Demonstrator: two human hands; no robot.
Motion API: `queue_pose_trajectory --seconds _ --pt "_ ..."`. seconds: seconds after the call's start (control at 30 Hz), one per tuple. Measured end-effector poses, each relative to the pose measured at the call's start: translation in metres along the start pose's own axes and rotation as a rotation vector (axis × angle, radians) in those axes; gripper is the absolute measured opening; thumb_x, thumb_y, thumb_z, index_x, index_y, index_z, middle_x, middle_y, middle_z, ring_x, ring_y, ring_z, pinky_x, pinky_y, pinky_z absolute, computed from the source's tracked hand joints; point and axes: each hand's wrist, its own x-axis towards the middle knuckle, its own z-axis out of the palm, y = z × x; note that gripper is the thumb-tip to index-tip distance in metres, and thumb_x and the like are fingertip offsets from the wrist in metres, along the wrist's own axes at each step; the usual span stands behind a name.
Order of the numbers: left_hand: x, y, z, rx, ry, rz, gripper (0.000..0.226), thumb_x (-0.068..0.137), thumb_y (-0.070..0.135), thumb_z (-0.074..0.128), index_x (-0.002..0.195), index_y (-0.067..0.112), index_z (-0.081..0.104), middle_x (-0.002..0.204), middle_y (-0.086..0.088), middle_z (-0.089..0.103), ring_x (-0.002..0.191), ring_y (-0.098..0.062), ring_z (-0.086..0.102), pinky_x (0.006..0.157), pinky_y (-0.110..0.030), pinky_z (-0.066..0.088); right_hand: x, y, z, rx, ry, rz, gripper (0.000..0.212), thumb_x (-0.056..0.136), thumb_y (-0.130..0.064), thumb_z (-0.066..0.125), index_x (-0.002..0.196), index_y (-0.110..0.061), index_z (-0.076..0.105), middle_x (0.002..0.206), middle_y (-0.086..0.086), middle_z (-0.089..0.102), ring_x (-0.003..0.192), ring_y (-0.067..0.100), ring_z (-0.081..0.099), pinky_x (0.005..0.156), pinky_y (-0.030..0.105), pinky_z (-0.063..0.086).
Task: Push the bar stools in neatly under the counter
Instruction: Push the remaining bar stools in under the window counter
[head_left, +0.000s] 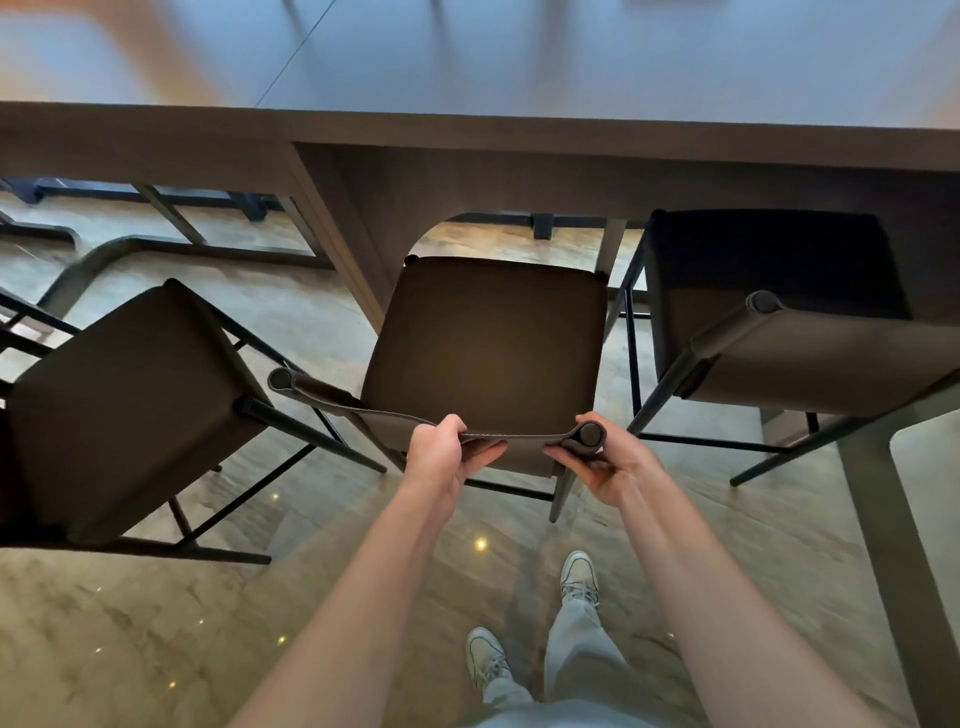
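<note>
Gripping the middle bar stool's backrest (415, 415) from the near side in the head view: left hand (447, 457) pinching its top edge near the middle, right hand (602, 462) curled round its right end cap. Seat (488, 358) lying straight ahead of both hands, front edge just at the counter (467, 130) opening, skewed slightly. Calls for a forward push, probably. Flanked by 2 more: left stool (124, 405) well out and angled, right stool (779, 291) partly tucked. Arms outstretched, about equally near.

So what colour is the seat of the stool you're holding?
Dark brown seat, clearest in the head view.
</note>
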Motion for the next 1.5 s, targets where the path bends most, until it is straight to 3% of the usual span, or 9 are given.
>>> queue_pose_trajectory --seconds 0.3,0.4,0.57,0.77,0.97,1.1,1.17,1.33,1.5 --pt "0.016 0.002 0.077 -0.061 0.037 0.023 0.023 0.099 -0.006 0.038 0.098 -0.015 0.059 0.096 -0.027 0.069 0.084 -0.034 0.073 0.087 -0.049 0.060 0.022 -0.091 0.001 -0.132 -0.020 0.028 0.010 0.084 0.000 0.070 0.081 0.001 0.060 0.086 0.022 0.065 0.108 0.040 0.068 0.060 0.050 0.058" --pt "0.022 -0.002 0.099 -0.052 0.054 0.024 0.021 0.099 -0.005 0.038 0.096 -0.013 0.057 0.092 -0.026 0.068 0.085 -0.034 0.072 0.087 -0.049 0.060 0.029 -0.113 -0.005 -0.135 -0.022 0.048 0.010 0.085 -0.002 0.071 0.087 0.001 0.061 0.102 0.025 0.066 0.110 0.041 0.067 0.059 0.051 0.058" --pt "0.030 -0.009 0.120 -0.015 0.086 0.024 0.022 0.098 -0.003 0.040 0.105 -0.013 0.058 0.098 -0.025 0.066 0.089 -0.033 0.071 0.081 -0.046 0.062 0.044 -0.134 -0.017 -0.155 -0.019 0.083 0.027 0.086 -0.007 0.073 0.110 0.001 0.062 0.118 0.027 0.067 0.102 0.042 0.070 0.057 0.048 0.061" --pt "0.030 -0.011 0.116 0.032 0.104 -0.005 0.030 0.101 0.007 0.047 0.120 -0.014 0.055 0.116 -0.032 0.066 0.104 -0.034 0.072 0.075 -0.044 0.064 0.052 -0.131 -0.025 -0.123 -0.055 0.084 0.028 0.092 -0.015 0.068 0.113 0.001 0.061 0.105 0.026 0.071 0.089 0.038 0.074 0.062 0.045 0.063" --pt "0.028 -0.012 0.103 0.045 0.086 -0.055 0.037 0.098 0.033 0.065 0.121 0.005 0.057 0.116 -0.020 0.065 0.106 -0.032 0.071 0.088 -0.053 0.060 0.057 -0.106 -0.035 -0.053 -0.066 0.020 0.047 0.103 -0.036 0.048 0.129 0.003 0.053 0.101 0.025 0.072 0.083 0.033 0.074 0.059 0.037 0.062" --pt "0.028 -0.009 0.088 0.007 0.091 -0.036 0.043 0.095 0.043 0.066 0.125 0.012 0.059 0.122 -0.019 0.065 0.108 -0.031 0.070 0.088 -0.052 0.060 0.056 -0.092 -0.030 0.052 -0.027 -0.040 0.039 0.107 -0.018 0.032 0.134 0.003 0.050 0.119 0.027 0.066 0.088 0.035 0.071 0.060 0.038 0.061" --pt "0.028 -0.006 0.078 -0.026 0.099 -0.018 0.047 0.095 0.048 0.064 0.127 0.015 0.057 0.123 -0.018 0.065 0.109 -0.030 0.070 0.088 -0.052 0.060 0.054 -0.084 -0.028 0.083 -0.002 -0.052 0.034 0.105 -0.003 0.029 0.130 0.007 0.049 0.123 0.028 0.064 0.098 0.037 0.068 0.078 0.040 0.059" --pt "0.037 0.004 0.047 -0.087 0.077 -0.023 0.057 0.095 0.057 0.057 0.137 0.018 0.053 0.128 -0.016 0.064 0.114 -0.029 0.067 0.094 -0.051 0.058 0.046 -0.054 -0.014 -0.153 -0.046 -0.055 0.036 0.096 0.013 0.045 0.132 0.011 0.050 0.124 0.025 0.064 0.105 0.035 0.067 0.087 0.040 0.055" --pt "0.049 0.020 0.019 -0.082 0.016 -0.034 0.061 0.090 0.061 0.062 0.130 0.016 0.060 0.126 -0.014 0.068 0.113 -0.029 0.068 0.092 -0.048 0.059 0.027 -0.032 0.024 -0.328 -0.242 -0.076 0.033 0.089 -0.006 0.071 0.120 0.002 0.063 0.123 0.018 0.068 0.110 0.030 0.069 0.090 0.045 0.059"
